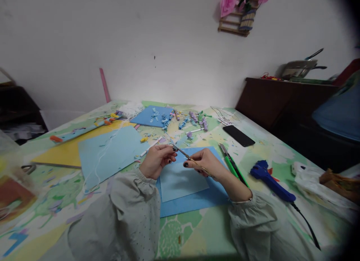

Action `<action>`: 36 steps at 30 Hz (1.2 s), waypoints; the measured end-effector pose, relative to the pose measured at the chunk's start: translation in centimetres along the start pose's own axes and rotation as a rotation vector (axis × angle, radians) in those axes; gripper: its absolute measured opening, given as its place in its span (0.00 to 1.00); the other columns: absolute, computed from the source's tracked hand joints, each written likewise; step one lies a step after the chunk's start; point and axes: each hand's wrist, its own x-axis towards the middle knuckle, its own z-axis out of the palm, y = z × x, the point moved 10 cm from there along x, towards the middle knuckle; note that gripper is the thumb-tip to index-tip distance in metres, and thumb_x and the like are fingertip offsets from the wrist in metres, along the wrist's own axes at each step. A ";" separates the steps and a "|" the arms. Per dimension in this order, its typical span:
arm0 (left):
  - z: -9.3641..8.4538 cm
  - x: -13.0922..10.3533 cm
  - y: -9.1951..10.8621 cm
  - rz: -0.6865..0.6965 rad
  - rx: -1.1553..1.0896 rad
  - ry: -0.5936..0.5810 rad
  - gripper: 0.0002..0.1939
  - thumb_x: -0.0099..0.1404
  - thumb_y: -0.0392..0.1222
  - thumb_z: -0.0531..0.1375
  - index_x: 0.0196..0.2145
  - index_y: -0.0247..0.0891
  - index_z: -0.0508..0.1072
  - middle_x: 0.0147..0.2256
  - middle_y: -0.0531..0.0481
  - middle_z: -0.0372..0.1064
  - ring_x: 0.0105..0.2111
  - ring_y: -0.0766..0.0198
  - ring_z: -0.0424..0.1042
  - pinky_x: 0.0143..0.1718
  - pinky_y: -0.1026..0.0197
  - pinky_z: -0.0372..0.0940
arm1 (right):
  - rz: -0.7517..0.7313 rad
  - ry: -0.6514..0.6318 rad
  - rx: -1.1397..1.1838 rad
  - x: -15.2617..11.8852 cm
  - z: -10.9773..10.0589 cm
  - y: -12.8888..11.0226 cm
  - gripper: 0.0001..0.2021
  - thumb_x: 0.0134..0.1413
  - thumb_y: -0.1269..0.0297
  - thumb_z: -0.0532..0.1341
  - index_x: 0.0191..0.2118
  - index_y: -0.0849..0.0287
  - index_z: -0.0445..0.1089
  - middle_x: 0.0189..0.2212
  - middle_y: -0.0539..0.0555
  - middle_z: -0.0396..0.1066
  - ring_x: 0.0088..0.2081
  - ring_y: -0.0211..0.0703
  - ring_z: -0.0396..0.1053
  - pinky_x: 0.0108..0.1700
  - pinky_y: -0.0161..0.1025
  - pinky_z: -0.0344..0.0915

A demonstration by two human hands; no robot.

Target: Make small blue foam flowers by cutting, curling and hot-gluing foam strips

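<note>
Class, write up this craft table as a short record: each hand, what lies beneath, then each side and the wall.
Left hand: at the scissors' tips; anything pinched is too small to tell
Right hand: holds scissors
Beneath: pale sheet on larger blue sheet
Right side: green cutter, phone, glue gun
Left side: light-blue sheet, partly over yellow sheet
Wall: pink flowers

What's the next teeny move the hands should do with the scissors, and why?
I'd probably ease the left hand back a little before any snip. The right hand holds the scissors, and their blades reach right up to the left fingertips. Whatever those fingertips pinch is too small to tell.
</note>
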 end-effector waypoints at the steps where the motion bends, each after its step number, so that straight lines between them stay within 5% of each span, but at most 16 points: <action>1: 0.0 0.0 0.0 -0.003 -0.003 0.000 0.05 0.47 0.33 0.63 0.24 0.29 0.72 0.19 0.50 0.69 0.16 0.74 0.66 0.17 0.73 0.56 | 0.001 0.001 -0.009 0.0 0.0 0.0 0.20 0.36 0.50 0.66 0.16 0.61 0.61 0.09 0.43 0.51 0.10 0.27 0.48 0.11 0.28 0.43; 9: -0.1 -0.2 -0.3 -0.024 0.018 0.016 0.06 0.49 0.33 0.62 0.28 0.31 0.71 0.17 0.50 0.70 0.15 0.71 0.67 0.14 0.72 0.55 | -0.002 0.134 -0.075 0.3 -1.3 0.4 0.22 0.38 0.47 0.63 0.15 0.61 0.59 0.07 0.44 0.52 0.10 0.28 0.49 0.12 0.29 0.45; 19: 0.1 -0.2 0.6 0.038 -0.033 0.008 0.07 0.51 0.37 0.63 0.29 0.31 0.73 0.23 0.47 0.74 0.22 0.68 0.72 0.22 0.71 0.65 | -0.056 0.266 -0.177 0.4 -2.5 -0.1 0.23 0.40 0.44 0.60 0.19 0.63 0.66 0.10 0.45 0.51 0.14 0.29 0.48 0.16 0.30 0.43; 26: 0.7 -0.5 1.3 0.134 0.035 -0.051 0.19 0.47 0.37 0.67 0.38 0.32 0.71 0.28 0.46 0.75 0.28 0.65 0.74 0.31 0.66 0.66 | -0.188 0.300 -0.299 0.1 -2.6 -1.6 0.22 0.41 0.45 0.60 0.22 0.63 0.68 0.16 0.46 0.52 0.21 0.32 0.48 0.21 0.31 0.43; 36: 0.7 -0.1 1.0 0.158 0.072 -0.052 0.11 0.45 0.36 0.67 0.29 0.33 0.72 0.24 0.52 0.72 0.24 0.69 0.70 0.27 0.66 0.61 | -0.278 0.331 -0.587 -0.6 -1.9 -3.3 0.18 0.41 0.49 0.63 0.21 0.61 0.67 0.16 0.45 0.56 0.20 0.31 0.49 0.22 0.31 0.44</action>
